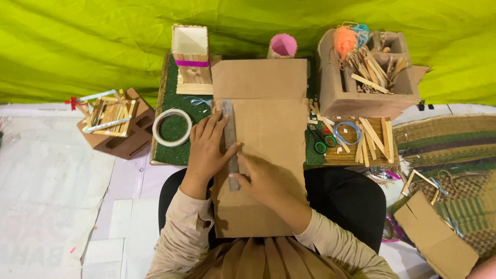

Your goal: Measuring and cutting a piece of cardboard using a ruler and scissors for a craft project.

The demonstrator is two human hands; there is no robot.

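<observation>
So from my head view, a big sheet of brown cardboard (pixel 263 139) is lying across my lap and up onto the green turf-covered board (pixel 168 150), long side running away from me. A grey metal ruler (pixel 231 142) sits on the cardboard near its left edge, long axis pretty much straight fore-and-aft, parallel to that edge.

Left hand (pixel 206 147) is flat and spread, fingers pressing the ruler down around its middle from the left side. Right hand (pixel 261 178) comes in from the right, fingers curled at the ruler's near end; I can't tell if it's pinching a pencil or blade or just touching the ruler. Both hands sit right on it, left one further up.

Texture-wise: the cardboard is matte, creased across the upper part, a bit ragged at the near-left edge. The ruler looks thin and dull-shiny.

Around it: a roll of white tape (pixel 172 127) just left of my left hand, green-handled scissors (pixel 318 142) and loose wooden craft sticks (pixel 372 142) to the right, a cardboard box (pixel 361 93) stuffed with sticks behind those.
</observation>
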